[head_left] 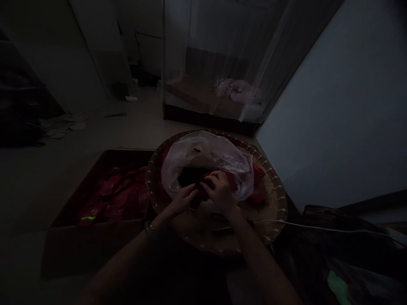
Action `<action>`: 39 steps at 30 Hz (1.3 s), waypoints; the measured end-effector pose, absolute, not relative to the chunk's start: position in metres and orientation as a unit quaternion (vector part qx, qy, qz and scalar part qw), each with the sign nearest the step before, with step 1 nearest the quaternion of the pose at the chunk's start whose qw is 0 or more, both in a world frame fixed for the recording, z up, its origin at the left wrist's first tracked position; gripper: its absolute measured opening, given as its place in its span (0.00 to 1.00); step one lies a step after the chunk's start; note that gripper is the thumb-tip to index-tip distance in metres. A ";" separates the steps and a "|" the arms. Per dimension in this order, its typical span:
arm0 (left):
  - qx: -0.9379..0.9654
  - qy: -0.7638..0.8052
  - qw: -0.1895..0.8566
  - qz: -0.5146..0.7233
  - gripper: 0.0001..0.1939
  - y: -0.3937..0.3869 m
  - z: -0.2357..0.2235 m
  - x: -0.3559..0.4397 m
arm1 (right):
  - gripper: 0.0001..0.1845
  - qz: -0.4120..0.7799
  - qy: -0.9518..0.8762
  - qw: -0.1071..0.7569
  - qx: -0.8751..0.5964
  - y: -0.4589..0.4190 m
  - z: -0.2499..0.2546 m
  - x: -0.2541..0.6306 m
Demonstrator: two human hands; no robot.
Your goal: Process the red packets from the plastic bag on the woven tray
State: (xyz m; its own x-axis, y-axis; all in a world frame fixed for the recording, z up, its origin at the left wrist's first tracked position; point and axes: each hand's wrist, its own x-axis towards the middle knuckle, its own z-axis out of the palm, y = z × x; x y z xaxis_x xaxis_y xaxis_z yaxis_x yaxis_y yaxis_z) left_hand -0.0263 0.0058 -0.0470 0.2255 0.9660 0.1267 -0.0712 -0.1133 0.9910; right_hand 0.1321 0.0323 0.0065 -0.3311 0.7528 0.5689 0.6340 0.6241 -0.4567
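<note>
Basket (pixel 271 192) holds an open plastic bag (pixel 173 167); both hands (pixel 220 194) pinch a dark-red packet (pixel 199 196); the box (pixel 92 243) holds glossy pouches (pixel 110 186).

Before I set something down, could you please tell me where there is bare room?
On the round tray, bare weave lies between the red pieces and its right rim, beyond the white cable. Floor shows between the carton and the netted bed. Crowded: mid-tray, with the plastic bag, left hand and right hand; and the carton, holding glossy red packs.
</note>
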 end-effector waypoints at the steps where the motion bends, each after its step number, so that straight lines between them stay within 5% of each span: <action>1: 0.576 0.385 0.542 0.475 0.22 0.005 -0.047 -0.026 | 0.09 0.073 -0.812 0.387 -0.430 0.033 0.009 0.133; 8: 0.515 0.491 0.493 0.501 0.19 0.009 -0.046 -0.028 | 0.08 0.219 -0.793 0.394 -0.411 0.035 0.015 0.141; 15: 0.581 0.510 0.422 0.475 0.18 0.007 -0.043 -0.031 | 0.15 0.468 -0.732 0.267 -0.417 0.039 0.006 0.146; 23: 0.782 0.507 -0.013 0.362 0.31 0.008 -0.034 -0.030 | 0.16 0.412 -0.734 0.298 -0.450 0.055 -0.017 0.150; 30: 0.810 0.477 -0.019 0.340 0.29 0.021 -0.036 -0.032 | 0.17 0.550 -0.686 0.264 -0.397 0.057 -0.007 0.150; 39: 0.789 0.477 0.059 0.382 0.27 0.029 -0.047 -0.045 | 0.19 0.551 -0.720 0.213 -0.365 0.060 -0.007 0.144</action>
State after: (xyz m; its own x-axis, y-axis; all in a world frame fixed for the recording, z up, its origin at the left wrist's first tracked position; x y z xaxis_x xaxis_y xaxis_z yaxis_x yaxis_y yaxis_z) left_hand -0.0446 0.0288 -0.0473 0.2526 0.7984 0.5466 0.7090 -0.5371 0.4569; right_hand 0.1437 0.0599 -0.0072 -0.6428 0.7600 -0.0957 0.2905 0.1263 -0.9485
